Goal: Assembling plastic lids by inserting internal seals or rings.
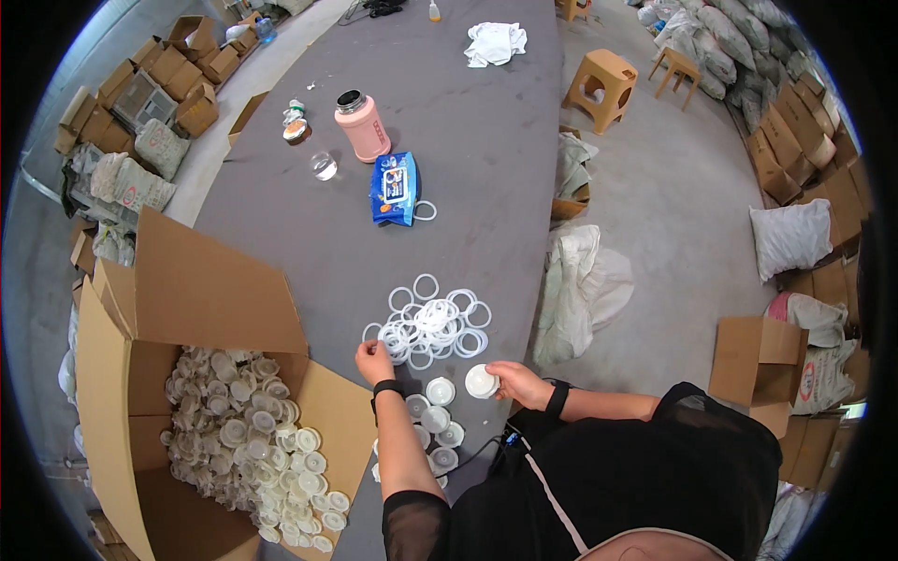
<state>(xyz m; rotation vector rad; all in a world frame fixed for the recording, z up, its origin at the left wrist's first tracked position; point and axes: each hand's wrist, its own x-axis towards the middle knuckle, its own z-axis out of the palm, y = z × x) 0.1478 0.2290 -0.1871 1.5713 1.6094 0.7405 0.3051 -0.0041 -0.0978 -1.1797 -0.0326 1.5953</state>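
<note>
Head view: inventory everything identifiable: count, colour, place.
Table: one, grey, centre
Rings: many, whitish, piled mid-table
Plastic caps: many, whitish, in carton, on table
Open carton: one, brown, left
Wipes packet: one, blue, beyond rings
Flask: one, pink, beyond packet
Glass: one, clear, beside flask
Cloth: one, white, far table
Bottle: one, amber, far end
Stools: three, tan, right
Other cartons, sacks: many, brown, whitish, both sides
Left hand: one, black wristband, at rings
Right hand: one, black wristband, holding cap

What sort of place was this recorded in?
Probably a small workshop or packing room: an open carton of whitish cap-like pieces and a pile of pale rings share a long grey table, with filled sacks and cardboard boxes stacked around the room.
</note>
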